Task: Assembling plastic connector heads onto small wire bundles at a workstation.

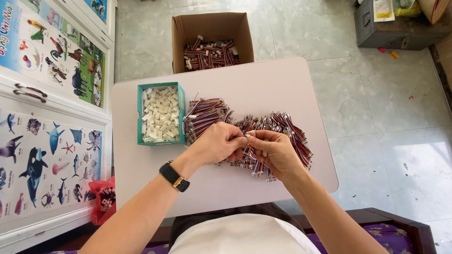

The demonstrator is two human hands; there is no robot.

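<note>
At left of centre I see the teal box [161,85] of white connectors. My left hand [217,142] and right hand [275,150] meet mid-frame, fingertips pinching one small connector [246,135] between them above the wire pile [275,136]. I judge I'm fitting wire to housing; aligning takes care.

Soft, bright daylight is filling the scene evenly. A pale glare patch is shining on the floor [419,164] at lower right. The hands are casting only faint shadows on the table [263,89]. Focus is holding sharp throughout, though wide-angle distortion is bending the posters [47,155] and straight lines near the edges.
</note>
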